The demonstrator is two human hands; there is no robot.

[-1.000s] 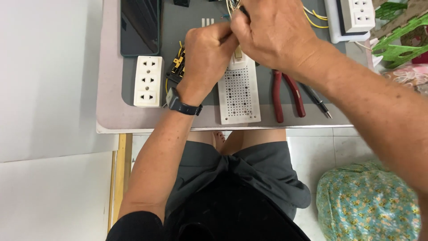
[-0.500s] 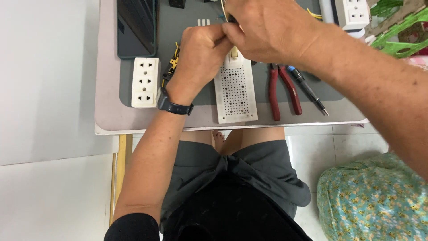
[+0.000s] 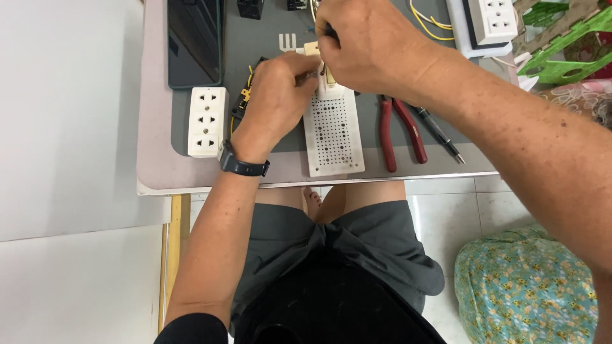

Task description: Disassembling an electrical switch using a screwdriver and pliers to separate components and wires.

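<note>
hands: left hand (image 3: 275, 95), right hand (image 3: 370, 44) both pinch small part | perforated board (image 3: 333, 130) at mat edge

You sit at a pale table (image 3: 159, 172) with a grey mat (image 3: 255, 57), over glossy white floor tiles (image 3: 446, 210); a floral cushion (image 3: 529, 293) lies at your right.
</note>
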